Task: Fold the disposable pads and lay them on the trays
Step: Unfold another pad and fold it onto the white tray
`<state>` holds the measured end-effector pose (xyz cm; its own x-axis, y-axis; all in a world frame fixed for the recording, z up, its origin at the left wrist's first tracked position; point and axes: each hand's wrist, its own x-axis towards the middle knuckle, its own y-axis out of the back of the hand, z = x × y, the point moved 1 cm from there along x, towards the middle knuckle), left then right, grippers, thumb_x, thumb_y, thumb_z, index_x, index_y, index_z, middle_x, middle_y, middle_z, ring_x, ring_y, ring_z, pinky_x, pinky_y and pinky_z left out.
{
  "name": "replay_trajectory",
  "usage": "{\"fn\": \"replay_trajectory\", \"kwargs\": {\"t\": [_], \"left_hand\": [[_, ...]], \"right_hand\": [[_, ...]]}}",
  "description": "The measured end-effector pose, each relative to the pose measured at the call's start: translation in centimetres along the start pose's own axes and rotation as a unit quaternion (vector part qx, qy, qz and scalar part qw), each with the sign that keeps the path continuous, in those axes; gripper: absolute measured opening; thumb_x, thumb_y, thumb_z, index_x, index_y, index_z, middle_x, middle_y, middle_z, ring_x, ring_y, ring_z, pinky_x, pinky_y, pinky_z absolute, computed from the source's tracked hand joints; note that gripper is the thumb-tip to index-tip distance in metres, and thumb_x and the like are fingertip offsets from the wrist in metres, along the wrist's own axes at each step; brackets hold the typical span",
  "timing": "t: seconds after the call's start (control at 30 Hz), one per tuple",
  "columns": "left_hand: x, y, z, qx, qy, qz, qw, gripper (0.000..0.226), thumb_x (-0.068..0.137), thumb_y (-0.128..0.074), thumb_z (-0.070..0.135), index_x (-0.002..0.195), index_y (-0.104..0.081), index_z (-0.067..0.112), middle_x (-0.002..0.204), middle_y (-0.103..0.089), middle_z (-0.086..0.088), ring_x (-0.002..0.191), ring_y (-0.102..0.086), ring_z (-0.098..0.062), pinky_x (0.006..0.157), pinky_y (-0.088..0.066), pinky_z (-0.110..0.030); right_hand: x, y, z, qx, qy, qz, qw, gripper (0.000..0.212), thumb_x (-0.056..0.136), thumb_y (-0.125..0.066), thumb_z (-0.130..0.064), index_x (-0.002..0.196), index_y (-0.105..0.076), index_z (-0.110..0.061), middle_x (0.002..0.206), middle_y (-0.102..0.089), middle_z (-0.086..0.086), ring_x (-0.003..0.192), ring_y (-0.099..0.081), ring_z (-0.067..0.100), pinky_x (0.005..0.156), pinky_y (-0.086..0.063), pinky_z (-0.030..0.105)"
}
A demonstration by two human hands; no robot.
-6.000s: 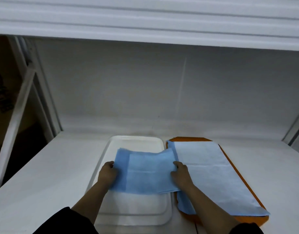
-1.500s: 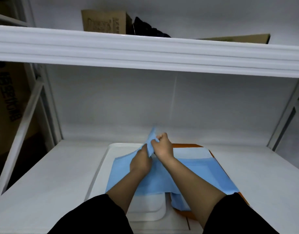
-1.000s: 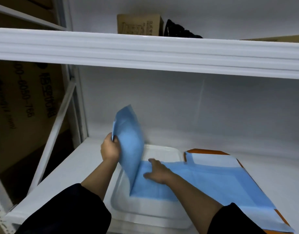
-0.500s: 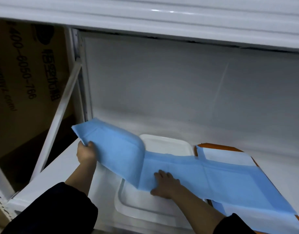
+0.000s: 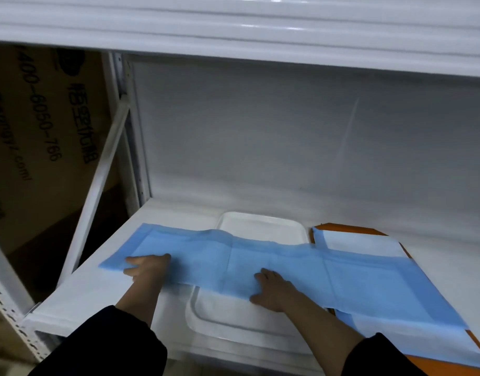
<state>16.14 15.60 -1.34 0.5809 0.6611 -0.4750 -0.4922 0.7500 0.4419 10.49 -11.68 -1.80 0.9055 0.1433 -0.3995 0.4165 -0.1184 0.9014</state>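
A long blue disposable pad [image 5: 287,264] lies spread out flat across the shelf, over the white tray [image 5: 263,222] and onto the orange tray [image 5: 350,229]. My left hand [image 5: 146,267] rests on the pad's left end, on the shelf left of the white tray, with its fingers at the pad's front edge. With flat fingers my right hand [image 5: 271,290] presses the pad's middle down over the white tray. Another pad [image 5: 369,244], pale side up, lies on the orange tray beneath the blue one.
The white shelf board [image 5: 97,289] ends at a front edge near me. An upper shelf [image 5: 233,31] hangs low overhead. A diagonal white brace [image 5: 97,183] and a cardboard box [image 5: 38,137] stand at the left. The grey back wall [image 5: 260,142] closes the bay.
My left hand has swung the pad's folded left part out and laid it flat on the shelf. My right hand has stayed pressed on the pad over the white tray.
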Motion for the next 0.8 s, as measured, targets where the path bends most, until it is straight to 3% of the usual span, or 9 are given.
{"fn": "replay_trajectory", "kwargs": {"t": [0.1, 0.2, 0.33, 0.53, 0.63, 0.8], "left_hand": [[-2.8, -0.7, 0.5, 0.146, -0.063, -0.013, 0.987, 0.094, 0.089, -0.059, 0.039, 0.151, 0.006, 0.013, 0.157, 0.002, -0.015, 0.145, -0.007, -0.031, 0.118, -0.014, -0.041], [-6.1, -3.0, 0.8, 0.249, -0.173, -0.067, 0.951, 0.084, 0.09, -0.055, 0.04, 0.151, -0.005, 0.011, 0.154, -0.013, -0.015, 0.14, -0.02, -0.032, 0.114, -0.021, -0.039], [-10.5, -7.2, 0.4, 0.371, -0.327, -0.171, 0.852, 0.079, 0.09, -0.053, 0.045, 0.15, -0.012, 0.012, 0.155, -0.019, -0.013, 0.143, -0.02, -0.03, 0.116, -0.021, -0.039], [-17.1, -12.8, -2.1, 0.519, -0.41, -0.278, 0.697, 0.08, 0.092, -0.049, 0.041, 0.152, 0.001, 0.025, 0.16, 0.005, -0.009, 0.147, 0.003, -0.029, 0.119, -0.011, -0.045], [-19.2, -14.1, -3.3, 0.56, -0.43, -0.284, 0.649, 0.082, 0.091, -0.052, 0.039, 0.152, 0.002, 0.029, 0.16, 0.008, -0.006, 0.147, 0.005, -0.029, 0.118, -0.011, -0.046], [-20.0, -15.5, -4.3, 0.639, -0.472, -0.214, 0.569, 0.093, 0.085, -0.063, 0.032, 0.152, 0.002, 0.026, 0.158, 0.004, -0.008, 0.145, -0.002, -0.035, 0.114, -0.02, -0.048]], "right_hand": [[-1.3, 0.9, 1.2, 0.0, 0.004, 0.033, 0.999, 0.071, 0.094, -0.046, -0.047, 0.15, -0.015, -0.018, 0.158, -0.011, 0.004, 0.144, -0.014, 0.024, 0.114, -0.022, 0.041], [-2.8, 1.8, 2.9, 0.006, -0.003, 0.068, 0.998, 0.067, 0.093, -0.046, -0.046, 0.148, -0.022, -0.017, 0.153, -0.025, 0.005, 0.139, -0.026, 0.024, 0.11, -0.028, 0.04], [-4.8, 2.6, 6.2, -0.012, -0.029, 0.102, 0.994, 0.059, 0.094, -0.043, -0.042, 0.146, -0.026, -0.018, 0.151, -0.03, 0.003, 0.137, -0.03, 0.023, 0.107, -0.03, 0.039], [-7.2, 1.9, 12.2, -0.055, -0.069, 0.092, 0.992, 0.06, 0.092, -0.047, -0.029, 0.146, -0.022, -0.02, 0.151, -0.028, 0.005, 0.137, -0.028, 0.026, 0.107, -0.027, 0.041], [-7.7, 1.0, 14.2, -0.079, -0.057, 0.09, 0.991, 0.067, 0.091, -0.05, -0.032, 0.148, -0.018, -0.019, 0.151, -0.027, 0.005, 0.138, -0.026, 0.026, 0.107, -0.026, 0.042], [-7.8, -0.1, 16.4, -0.181, -0.045, 0.096, 0.978, 0.067, 0.088, -0.055, -0.024, 0.144, -0.021, -0.017, 0.144, -0.032, 0.008, 0.132, -0.032, 0.031, 0.098, -0.032, 0.042]]}}
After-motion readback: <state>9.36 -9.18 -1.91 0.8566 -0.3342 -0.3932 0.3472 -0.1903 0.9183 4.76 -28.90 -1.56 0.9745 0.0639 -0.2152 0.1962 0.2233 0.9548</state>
